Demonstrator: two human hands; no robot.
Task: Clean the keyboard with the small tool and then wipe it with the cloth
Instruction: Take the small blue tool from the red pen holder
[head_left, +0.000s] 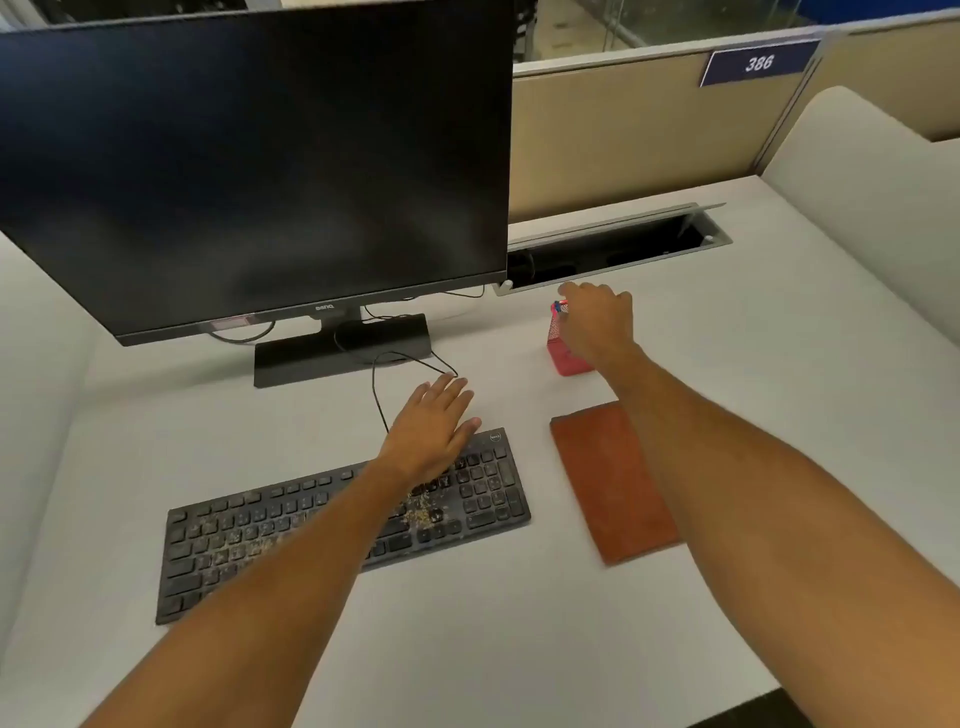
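Small tool (560, 307), upright in red mesh pen holder (565, 358), directly under right hand (597, 322) fingers, grasp unclear; crumb-strewn Dell keyboard (332, 525) under flat, relaxed left hand (428, 431); rust-coloured cloth (608, 483) between, on worktop (493, 649).

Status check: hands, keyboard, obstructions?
Left hand flat at keyboard top edge. Right hand at red holder. Crumbs uncleaned. Cloth idle.
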